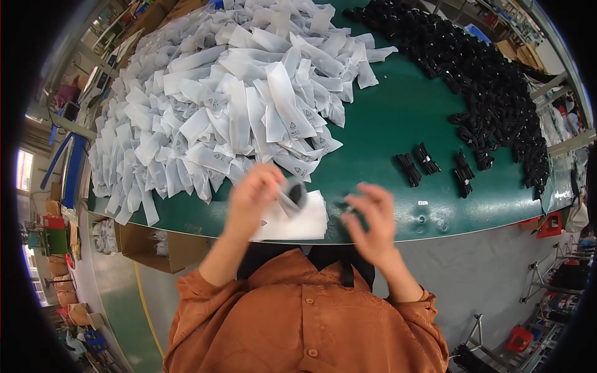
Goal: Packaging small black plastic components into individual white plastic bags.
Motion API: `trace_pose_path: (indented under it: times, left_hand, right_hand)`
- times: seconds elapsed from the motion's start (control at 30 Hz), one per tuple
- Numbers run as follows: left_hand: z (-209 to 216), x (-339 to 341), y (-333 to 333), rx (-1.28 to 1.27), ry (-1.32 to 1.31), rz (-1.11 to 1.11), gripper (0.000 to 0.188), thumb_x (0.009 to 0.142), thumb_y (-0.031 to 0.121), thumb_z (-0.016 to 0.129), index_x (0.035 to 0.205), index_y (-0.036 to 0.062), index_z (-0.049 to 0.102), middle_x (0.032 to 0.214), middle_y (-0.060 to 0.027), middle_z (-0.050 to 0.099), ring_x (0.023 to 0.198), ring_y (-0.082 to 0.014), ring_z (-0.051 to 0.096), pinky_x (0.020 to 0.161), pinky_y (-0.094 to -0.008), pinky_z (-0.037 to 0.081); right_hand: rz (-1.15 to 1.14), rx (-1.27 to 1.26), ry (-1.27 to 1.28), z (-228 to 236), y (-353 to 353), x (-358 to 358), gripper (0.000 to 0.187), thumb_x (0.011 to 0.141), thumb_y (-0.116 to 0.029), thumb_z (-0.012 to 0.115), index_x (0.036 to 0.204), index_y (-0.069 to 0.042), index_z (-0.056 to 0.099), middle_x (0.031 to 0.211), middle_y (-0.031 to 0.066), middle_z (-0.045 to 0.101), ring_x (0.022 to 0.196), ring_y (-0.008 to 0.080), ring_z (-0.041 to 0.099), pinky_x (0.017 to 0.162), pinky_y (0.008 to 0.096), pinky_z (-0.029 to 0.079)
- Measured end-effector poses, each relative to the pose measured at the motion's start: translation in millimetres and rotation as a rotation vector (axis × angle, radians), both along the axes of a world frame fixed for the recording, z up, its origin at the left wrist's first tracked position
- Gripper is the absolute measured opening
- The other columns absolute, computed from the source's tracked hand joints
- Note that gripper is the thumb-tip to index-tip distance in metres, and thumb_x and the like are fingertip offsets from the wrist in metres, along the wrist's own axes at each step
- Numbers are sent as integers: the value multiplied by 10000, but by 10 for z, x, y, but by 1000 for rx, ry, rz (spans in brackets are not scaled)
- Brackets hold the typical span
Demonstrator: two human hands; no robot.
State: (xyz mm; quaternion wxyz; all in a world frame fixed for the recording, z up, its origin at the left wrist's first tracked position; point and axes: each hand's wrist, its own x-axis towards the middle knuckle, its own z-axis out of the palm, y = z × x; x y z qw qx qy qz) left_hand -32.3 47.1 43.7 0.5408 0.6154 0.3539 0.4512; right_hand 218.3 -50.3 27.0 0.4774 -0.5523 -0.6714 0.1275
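Note:
My left hand (254,196) pinches a translucent plastic bag (288,205), which has something dark in or behind its mouth. Motion blurs that spot a little. Below it, at the table's front edge, lies a stack of flat white bags (305,225). To the right of the stack my right hand (373,221) hovers over the green table (385,124), its fingers spread and curved with nothing visible in them. Several tied black cable bundles (407,169) rest on the table beyond my right hand.
A large heap of filled translucent bags (211,105) covers the left and back of the table. Many black cable bundles (491,112) are piled along the right side. An open cardboard box (146,245) stands below the table's front-left edge.

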Motion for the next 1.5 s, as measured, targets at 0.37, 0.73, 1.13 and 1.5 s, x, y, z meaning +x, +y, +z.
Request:
trace_pose_path:
  times: [0.37, 0.73, 1.13, 1.5]
  left_hand:
    - [391, -458, 1090, 772, 418, 813, 180, 968, 86, 610, 1134, 18, 629, 1124, -88, 670, 966, -166, 615, 861, -307, 492]
    - [-549, 384, -488, 634, 650, -117, 165, 810, 56, 752, 932, 49, 641, 955, -99, 612, 811, -299, 602, 704, -392, 494]
    - [-483, 331, -479, 125, 419, -106, 77, 878, -37, 655, 919, 8, 608, 884, -87, 614, 748, -203, 580, 636, -292, 466]
    - [-249, 360, -404, 474, 388, -256, 172, 801, -31, 695, 906, 45, 582, 983, -91, 645, 903, -303, 578, 773, -378, 486]
  right_hand:
    - [-581, -216, -367, -467, 106, 965, 223, 907, -108, 711, 1098, -15, 641, 991, 131, 578, 735, 315, 616, 641, 410, 496]
    - [-168, -223, 88, -227, -198, 93, 232, 804, -7, 760, 1017, 15, 672, 997, 138, 584, 806, 216, 628, 640, 285, 512]
    - [18, -162, -158, -246, -425, -29, 352, 774, 5, 776, 1112, 0, 677, 1000, 134, 577, 793, 249, 640, 623, 326, 541]
    - [68, -764, 661, -253, -375, -126, 296, 792, 21, 786, 1056, 2, 655, 1074, 114, 613, 834, 201, 644, 683, 306, 549]
